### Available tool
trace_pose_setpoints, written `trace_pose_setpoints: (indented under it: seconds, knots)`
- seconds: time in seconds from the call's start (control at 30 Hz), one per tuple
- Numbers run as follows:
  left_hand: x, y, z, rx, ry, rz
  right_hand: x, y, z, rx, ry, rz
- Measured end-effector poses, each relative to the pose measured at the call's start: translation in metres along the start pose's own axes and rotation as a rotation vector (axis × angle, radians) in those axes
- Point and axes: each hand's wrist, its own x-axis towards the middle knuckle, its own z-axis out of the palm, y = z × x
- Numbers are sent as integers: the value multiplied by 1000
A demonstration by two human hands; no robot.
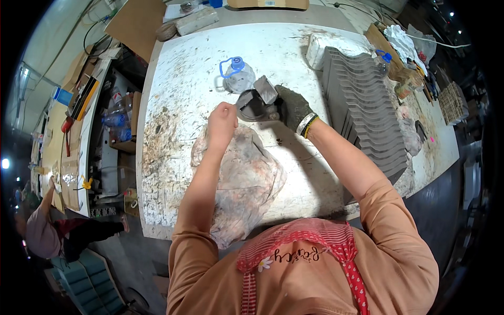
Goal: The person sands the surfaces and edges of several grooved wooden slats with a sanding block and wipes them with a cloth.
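Observation:
My left hand (222,119) is bare and closed in a pinch at the left side of a dark round container (251,111). What its fingers hold, if anything, is too small to make out. My right hand (294,107), in a dark glove, curls round the edge of a small grey block (266,90) tilted over the container's right rim. Part of the block and the right fingertips are hidden. Below my left hand, a stained, crumpled cloth (244,173) lies on the white table. Just beyond the container stands a clear plastic bottle (240,81) with a blue cap and handle.
A long row of grey wavy-edged plates (362,105) stands at the right, beside a white block (320,50). The white table (173,94) is smudged with dark stains. Shelves with bottles (118,121) stand at the left, where another person (47,231) works at a bench.

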Motion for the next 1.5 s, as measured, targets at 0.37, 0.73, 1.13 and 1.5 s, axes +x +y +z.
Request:
trace_pose_setpoints:
  seconds: [0.37, 0.73, 1.13, 1.5]
  knots:
    - [7, 11, -2, 496, 130, 212, -11, -3, 12, -998, 4, -60]
    - [-6, 3, 14, -285, -28, -112, -7, 6, 5, 159, 84, 254]
    - [10, -3, 3, -219, 8, -110, -13, 10, 7, 179, 15, 290]
    - [14, -14, 5, -130, 12, -114, -20, 16, -1, 253, 2, 343]
